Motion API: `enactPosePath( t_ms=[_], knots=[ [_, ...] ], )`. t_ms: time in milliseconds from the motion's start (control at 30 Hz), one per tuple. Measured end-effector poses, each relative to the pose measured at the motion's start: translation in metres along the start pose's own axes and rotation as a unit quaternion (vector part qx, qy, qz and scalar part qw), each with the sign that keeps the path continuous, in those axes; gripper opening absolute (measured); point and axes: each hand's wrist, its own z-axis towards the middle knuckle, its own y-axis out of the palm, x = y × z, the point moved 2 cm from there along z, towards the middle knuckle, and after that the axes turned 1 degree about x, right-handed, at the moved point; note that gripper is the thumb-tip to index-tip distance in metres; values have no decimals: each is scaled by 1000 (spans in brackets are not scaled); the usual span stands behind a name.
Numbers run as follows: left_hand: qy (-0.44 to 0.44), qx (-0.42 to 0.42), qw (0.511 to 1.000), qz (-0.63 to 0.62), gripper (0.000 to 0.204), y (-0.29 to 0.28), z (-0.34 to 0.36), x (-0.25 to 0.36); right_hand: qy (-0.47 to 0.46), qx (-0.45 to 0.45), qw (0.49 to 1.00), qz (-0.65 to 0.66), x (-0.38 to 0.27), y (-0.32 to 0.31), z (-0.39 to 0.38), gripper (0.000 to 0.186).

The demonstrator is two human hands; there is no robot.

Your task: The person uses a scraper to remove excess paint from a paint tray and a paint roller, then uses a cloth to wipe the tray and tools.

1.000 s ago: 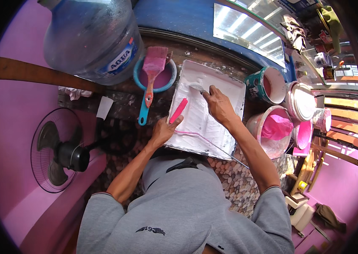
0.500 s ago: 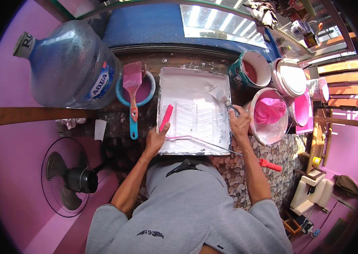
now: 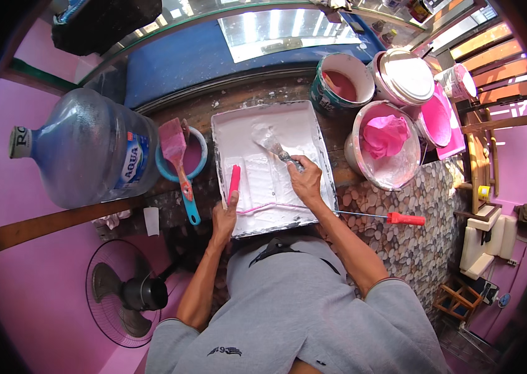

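Clear water bottle (image 3: 89, 140): blue label (image 3: 131, 161) on its side, one short word in bold white capitals, legible; small red patch at the label's upper edge. Bottle cap (image 3: 20, 142): pale, with large dark capitals, only part of the lettering facing the view. Grey shirt (image 3: 319, 311): small dark emblem (image 3: 225, 351) on the front — numerals set beside a wing. Green paint bucket (image 3: 318, 93): pale print on the outer wall, too small to read. Can (image 3: 420, 9), upper right — label marks illegible.
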Motion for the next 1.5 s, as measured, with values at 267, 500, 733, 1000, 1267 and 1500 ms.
enactPosePath(
  t_ms=[267, 500, 733, 1000, 1267, 1500],
  knots=[
    [19, 11, 1000, -2, 77, -2, 1, 1, 1, -8, 1000, 10, -13, 6, 11, 24],
    [10, 11, 1000, 11, 78, -4, 0, 3, -23, -52, 998, 11, -5, 10, 7, 24],
    [4, 0, 1000, 11, 79, -4, -1, 8, -29, -67, 996, 43, 0, 28, 7, 26],
    [-2, -18, 1000, 10, 80, -2, 2, 0, -7, -75, 997, 24, -11, 33, 10, 25],
    [19, -8, 1000, 3, 78, -2, 3, 2, -6, -60, 998, -8, -4, 44, 13, 25],
    [21, -2, 1000, 20, 78, -2, 4, 0, 18, -82, 996, 16, -11, 45, 17, 25]
  ],
)
